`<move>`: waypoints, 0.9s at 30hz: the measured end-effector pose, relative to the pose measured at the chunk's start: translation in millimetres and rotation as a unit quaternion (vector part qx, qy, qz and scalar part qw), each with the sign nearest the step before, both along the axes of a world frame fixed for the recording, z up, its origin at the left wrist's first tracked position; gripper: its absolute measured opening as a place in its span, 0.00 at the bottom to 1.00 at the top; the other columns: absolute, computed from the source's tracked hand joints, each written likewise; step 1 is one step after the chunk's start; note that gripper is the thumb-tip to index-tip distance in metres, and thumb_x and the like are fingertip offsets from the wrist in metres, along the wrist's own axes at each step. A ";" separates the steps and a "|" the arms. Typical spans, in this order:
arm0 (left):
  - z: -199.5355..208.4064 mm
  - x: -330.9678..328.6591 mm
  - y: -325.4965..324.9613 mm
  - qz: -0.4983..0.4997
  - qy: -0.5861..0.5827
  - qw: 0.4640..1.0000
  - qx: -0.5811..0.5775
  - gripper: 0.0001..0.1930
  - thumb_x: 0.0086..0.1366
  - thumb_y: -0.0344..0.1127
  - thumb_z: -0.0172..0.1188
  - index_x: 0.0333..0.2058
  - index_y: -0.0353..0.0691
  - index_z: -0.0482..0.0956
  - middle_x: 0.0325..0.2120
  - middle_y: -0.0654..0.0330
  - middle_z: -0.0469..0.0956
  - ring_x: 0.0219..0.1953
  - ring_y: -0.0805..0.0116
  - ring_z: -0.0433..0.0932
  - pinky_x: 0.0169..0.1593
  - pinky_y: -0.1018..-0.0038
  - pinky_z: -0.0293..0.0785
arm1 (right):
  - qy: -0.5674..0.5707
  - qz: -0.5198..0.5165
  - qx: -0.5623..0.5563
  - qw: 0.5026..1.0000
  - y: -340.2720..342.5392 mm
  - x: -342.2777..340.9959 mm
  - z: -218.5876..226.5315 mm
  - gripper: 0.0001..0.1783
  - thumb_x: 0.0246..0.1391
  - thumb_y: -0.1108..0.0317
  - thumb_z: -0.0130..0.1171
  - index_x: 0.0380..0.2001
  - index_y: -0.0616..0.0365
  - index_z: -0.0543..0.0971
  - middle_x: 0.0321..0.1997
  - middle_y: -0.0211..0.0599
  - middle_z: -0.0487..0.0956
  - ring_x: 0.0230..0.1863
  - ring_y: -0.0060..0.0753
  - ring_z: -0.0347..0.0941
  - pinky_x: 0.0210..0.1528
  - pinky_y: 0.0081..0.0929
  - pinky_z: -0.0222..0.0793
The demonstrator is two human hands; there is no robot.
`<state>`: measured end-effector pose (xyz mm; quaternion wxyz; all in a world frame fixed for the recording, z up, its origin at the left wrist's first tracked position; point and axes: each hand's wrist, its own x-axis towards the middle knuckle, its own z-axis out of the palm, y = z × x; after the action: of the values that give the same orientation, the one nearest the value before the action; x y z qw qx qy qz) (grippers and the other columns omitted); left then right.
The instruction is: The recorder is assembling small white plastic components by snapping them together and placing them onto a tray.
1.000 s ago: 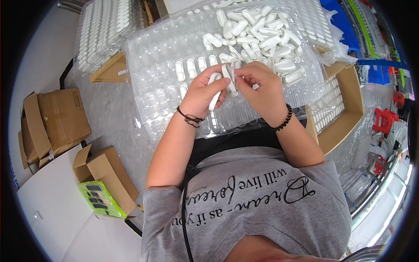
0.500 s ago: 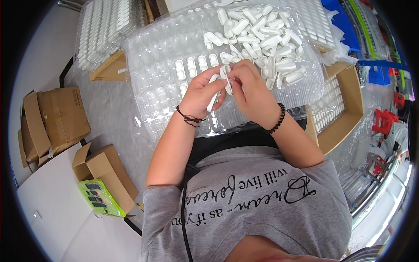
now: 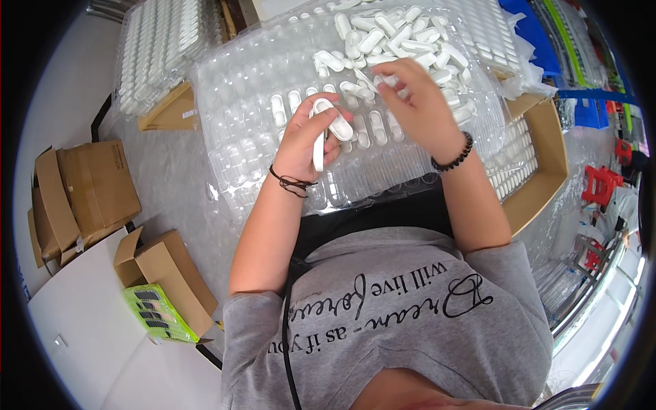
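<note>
My left hand [image 3: 305, 140] is closed round two white oval plastic shells. One white shell [image 3: 334, 121] lies slanted across the fingertips with its hollow face up; the other [image 3: 318, 152] hangs down edge-on beside the palm. My right hand [image 3: 420, 106] is above the near-left side of a loose pile of white plastic shells [image 3: 417, 46], its thumb and fingers apart and nothing plainly between them. Both hands are over a clear plastic blister tray [image 3: 239, 102], where several shells [image 3: 278, 109] sit upright in rows of pockets, partly hidden by my left hand.
Filled trays of white shells [image 3: 160, 58] are stacked at the far left on a carton. More filled trays [image 3: 488, 34] stand at the far right. An open cardboard box [image 3: 547, 178] with a filled tray is at my right. Brown cartons [image 3: 102, 181] stand at the left.
My hands have parted. The right has moved right and away from me to the pile. The left, still holding two shells, has shifted slightly left, and one shell has tilted over.
</note>
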<state>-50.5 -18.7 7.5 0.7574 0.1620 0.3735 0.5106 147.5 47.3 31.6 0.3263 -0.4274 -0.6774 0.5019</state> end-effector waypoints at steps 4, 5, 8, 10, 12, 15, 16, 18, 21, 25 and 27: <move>-4.8 -8.2 2.9 -0.006 -0.002 1.000 -0.026 0.16 0.64 0.34 0.54 0.51 0.43 0.68 0.30 0.59 0.74 0.21 0.76 0.64 0.16 0.82 0.57 | -0.361 -0.055 0.284 0.887 21.6 14.7 -27.2 0.11 0.52 0.65 0.58 0.38 0.56 0.80 0.41 0.33 0.76 0.45 0.43 0.68 0.48 0.38 0.68; -7.9 -10.4 3.5 -0.002 -0.036 0.999 -0.028 0.16 0.63 0.34 0.55 0.50 0.43 0.69 0.29 0.60 0.73 0.22 0.75 0.65 0.17 0.81 0.58 | -0.382 -0.044 0.270 0.883 22.6 11.4 -30.7 0.11 0.52 0.64 0.58 0.37 0.55 0.80 0.41 0.33 0.75 0.45 0.42 0.68 0.48 0.40 0.67; -12.9 -9.4 5.3 0.029 -0.085 0.995 -0.042 0.16 0.62 0.34 0.55 0.49 0.43 0.69 0.27 0.61 0.73 0.24 0.73 0.69 0.19 0.78 0.62 | -0.430 -0.030 0.259 0.865 21.9 8.2 -27.7 0.11 0.52 0.62 0.58 0.36 0.55 0.80 0.41 0.33 0.75 0.46 0.41 0.68 0.49 0.42 0.67; -11.1 -7.1 4.3 0.056 -0.099 0.992 -0.055 0.16 0.61 0.33 0.56 0.48 0.43 0.70 0.26 0.62 0.74 0.25 0.73 0.71 0.21 0.77 0.65 | -0.456 -0.027 0.263 0.850 22.6 2.1 -20.0 0.11 0.52 0.62 0.58 0.36 0.55 0.80 0.41 0.33 0.75 0.46 0.41 0.68 0.49 0.42 0.66; -2.2 -3.1 6.3 0.073 -0.060 0.992 -0.082 0.16 0.60 0.32 0.55 0.48 0.44 0.69 0.25 0.63 0.73 0.26 0.71 0.71 0.22 0.75 0.66 | -0.462 -0.052 0.293 0.835 26.9 -7.7 -12.2 0.11 0.50 0.62 0.58 0.36 0.54 0.80 0.42 0.33 0.75 0.48 0.40 0.68 0.49 0.42 0.67; -8.3 -11.9 5.4 0.039 -0.068 0.995 -0.062 0.17 0.59 0.30 0.54 0.48 0.46 0.69 0.28 0.62 0.73 0.26 0.70 0.70 0.20 0.76 0.65 | -0.382 -0.046 0.335 0.860 45.4 -27.8 -22.1 0.11 0.49 0.64 0.58 0.35 0.55 0.80 0.43 0.33 0.75 0.50 0.41 0.68 0.49 0.42 0.67; -9.6 -12.4 5.8 0.037 -0.068 0.995 -0.061 0.17 0.59 0.30 0.54 0.48 0.46 0.69 0.28 0.62 0.73 0.26 0.70 0.70 0.20 0.76 0.65 | -0.382 -0.048 0.336 0.859 52.4 -30.4 -28.5 0.11 0.49 0.64 0.58 0.35 0.55 0.80 0.43 0.33 0.75 0.50 0.41 0.68 0.49 0.42 0.67; -9.9 -13.7 8.3 0.000 -0.128 0.991 -0.029 0.19 0.59 0.26 0.52 0.50 0.50 0.68 0.34 0.61 0.70 0.23 0.72 0.65 0.16 0.79 0.60 | -0.431 -0.064 0.312 0.845 68.7 -33.8 -44.2 0.15 0.47 0.67 0.61 0.41 0.52 0.80 0.45 0.32 0.76 0.50 0.42 0.70 0.49 0.41 0.69; -9.7 -11.1 7.7 0.011 -0.107 0.994 -0.025 0.20 0.60 0.24 0.51 0.50 0.51 0.68 0.38 0.60 0.69 0.23 0.72 0.64 0.15 0.82 0.58 | -0.403 -0.050 0.330 0.852 79.2 -26.2 -44.4 0.12 0.48 0.71 0.60 0.40 0.54 0.80 0.41 0.35 0.77 0.43 0.42 0.73 0.46 0.39 0.71; -10.2 -12.0 5.5 0.009 -0.095 0.995 -0.032 0.17 0.64 0.28 0.54 0.50 0.52 0.68 0.36 0.61 0.69 0.24 0.71 0.66 0.15 0.82 0.58 | -0.169 -0.051 0.253 0.951 60.2 -26.5 -18.1 0.12 0.50 0.71 0.60 0.40 0.57 0.80 0.41 0.38 0.78 0.46 0.41 0.74 0.48 0.37 0.70; -12.9 -11.8 5.2 0.011 -0.094 0.995 -0.017 0.10 0.67 0.37 0.56 0.46 0.48 0.70 0.36 0.60 0.72 0.25 0.72 0.69 0.16 0.82 0.61 | -0.073 0.001 0.158 0.985 26.9 -32.5 2.7 0.13 0.51 0.71 0.60 0.41 0.58 0.79 0.41 0.38 0.79 0.46 0.41 0.74 0.48 0.36 0.71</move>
<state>-62.3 -13.5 -5.4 0.7864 0.0962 0.3108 0.5251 115.0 74.2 34.3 0.3391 -0.4049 -0.7709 0.3562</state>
